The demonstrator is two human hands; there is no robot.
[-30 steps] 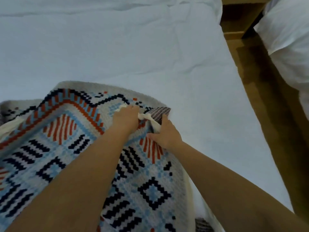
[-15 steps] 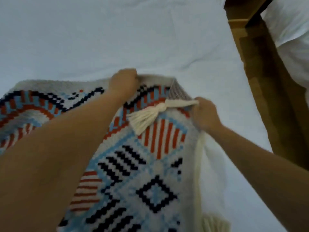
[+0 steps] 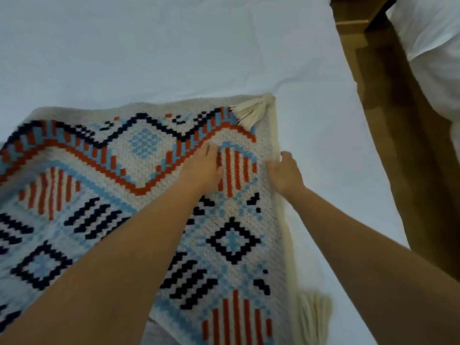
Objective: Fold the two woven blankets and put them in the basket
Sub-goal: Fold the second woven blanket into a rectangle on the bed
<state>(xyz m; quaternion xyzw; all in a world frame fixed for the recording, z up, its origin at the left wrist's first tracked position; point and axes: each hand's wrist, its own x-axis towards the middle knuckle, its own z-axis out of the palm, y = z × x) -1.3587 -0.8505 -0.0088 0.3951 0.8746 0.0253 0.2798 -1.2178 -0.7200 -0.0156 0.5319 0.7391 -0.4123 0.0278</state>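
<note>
A woven blanket (image 3: pixel 139 170) with cream ground and orange, blue and black geometric patterns lies spread on the white bed (image 3: pixel 174 51). A cream tassel (image 3: pixel 251 114) rests on its far right corner and another tassel (image 3: pixel 313 317) hangs at the near right edge. My left hand (image 3: pixel 202 166) lies flat on the blanket near that far corner, fingers spread. My right hand (image 3: pixel 283 171) hovers open at the blanket's right edge, holding nothing. No basket and no second blanket are in view.
The bed's right edge runs diagonally beside a strip of brown wooden floor (image 3: pixel 398 158). A second white bed or pillow (image 3: pixel 438 46) sits at the upper right. A wooden piece of furniture (image 3: pixel 353 11) stands at the top.
Both hands have let go of the blanket corner and tassel. The corner now lies flat on the bed, farther right, and my left hand presses on the fabric.
</note>
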